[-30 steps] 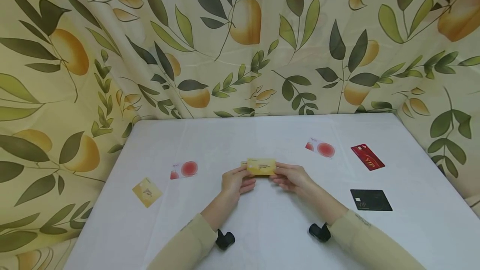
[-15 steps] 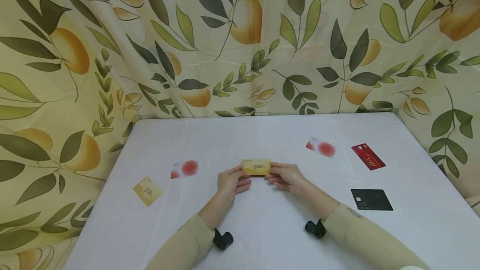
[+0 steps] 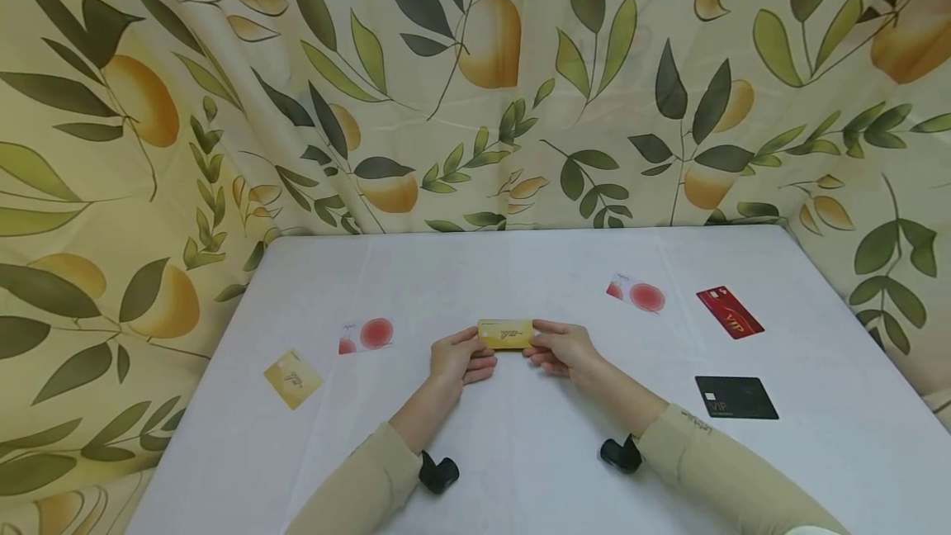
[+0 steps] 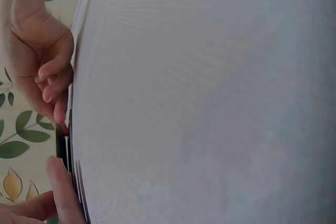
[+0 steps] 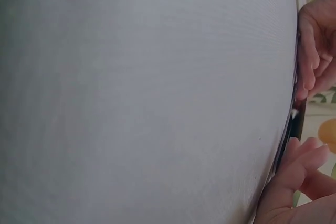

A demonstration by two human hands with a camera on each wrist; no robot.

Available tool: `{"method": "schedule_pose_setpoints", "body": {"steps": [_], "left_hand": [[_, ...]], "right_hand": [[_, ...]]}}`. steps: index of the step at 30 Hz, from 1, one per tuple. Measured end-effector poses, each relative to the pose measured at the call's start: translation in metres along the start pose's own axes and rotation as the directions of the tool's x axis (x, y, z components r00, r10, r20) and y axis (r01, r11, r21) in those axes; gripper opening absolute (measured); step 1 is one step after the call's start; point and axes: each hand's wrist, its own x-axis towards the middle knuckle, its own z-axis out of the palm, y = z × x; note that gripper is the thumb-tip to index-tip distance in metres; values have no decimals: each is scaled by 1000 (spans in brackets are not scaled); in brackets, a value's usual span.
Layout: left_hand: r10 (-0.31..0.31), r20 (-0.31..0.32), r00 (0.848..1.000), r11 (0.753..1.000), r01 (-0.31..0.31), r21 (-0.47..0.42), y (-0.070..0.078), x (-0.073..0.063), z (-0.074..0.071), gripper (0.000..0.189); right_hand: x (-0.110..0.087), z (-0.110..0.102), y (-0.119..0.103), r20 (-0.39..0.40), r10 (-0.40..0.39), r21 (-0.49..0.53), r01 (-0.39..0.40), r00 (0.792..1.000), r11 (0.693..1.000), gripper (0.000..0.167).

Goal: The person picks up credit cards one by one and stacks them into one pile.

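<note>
A gold card (image 3: 505, 334) with dark script is held level between both hands over the middle of the white table (image 3: 475, 452). My left hand (image 3: 455, 360) pinches its left end, and my right hand (image 3: 566, 348) pinches the right end. Whether further cards lie beneath it cannot be told from above. Low in the left wrist view are the left hand's fingers (image 4: 64, 195); the dark, thin edge of what is held shows beyond them. The right wrist view has the right hand's fingers (image 5: 296, 169) at the lower right.
Another gold card (image 3: 293, 380) and a white card with a red circle (image 3: 366, 336) lie at left. At right lie a similar white card (image 3: 636, 293), a red VIP card (image 3: 730, 311) and a black VIP card (image 3: 737, 397). A leaf-and-fruit patterned curtain (image 3: 416, 122) hangs behind the table.
Both hands have shifted slightly left with the gold card. A yellow edge that stuck out at its upper left a second ago no longer shows. The cards on the table stay put.
</note>
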Motion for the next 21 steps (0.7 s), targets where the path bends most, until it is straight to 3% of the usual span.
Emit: {"method": "schedule_pose_setpoints", "body": {"steps": [21], "left_hand": [[50,55,997,992,-56,112,3,9,-7,39]], "right_hand": [[3,3,3,-14,-40,-64,39,999,997,46]]}}
